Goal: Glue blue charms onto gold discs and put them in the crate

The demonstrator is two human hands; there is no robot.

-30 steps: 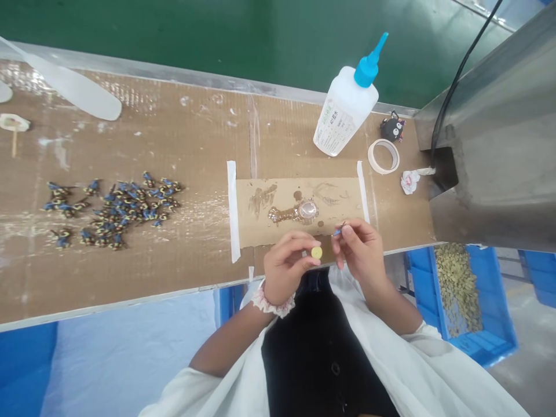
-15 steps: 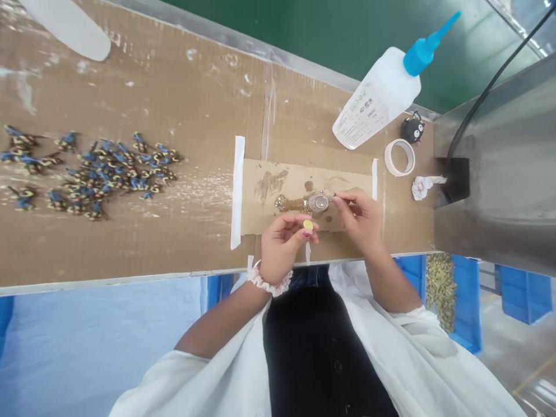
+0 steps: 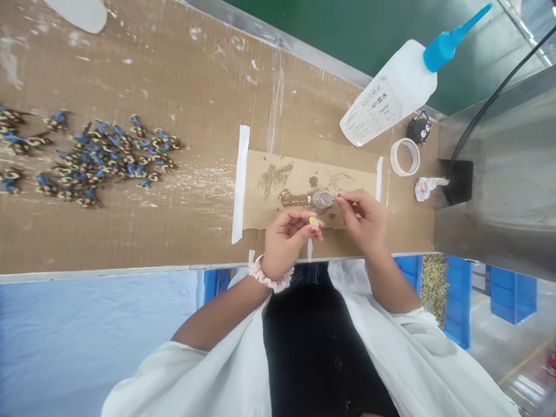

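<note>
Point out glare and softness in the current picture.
Head view: white glare speckles the cardboard beside the painted pieces; head view: on the bottle, large "401" reads clearly, but the fine print blurs; head view: the item in the right hand is too small to make out.

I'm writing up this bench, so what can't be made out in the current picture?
All in the head view:
Small piece in the right hand: mostly hidden by its grip.
Back of the yellow disc: hidden by its front and the left hand.
White flat object: cut off by the top edge.
Blue-and-yellow pieces: overlapping, the leftmost cut off by the left edge.
Bottle label: fine print too small.
</note>
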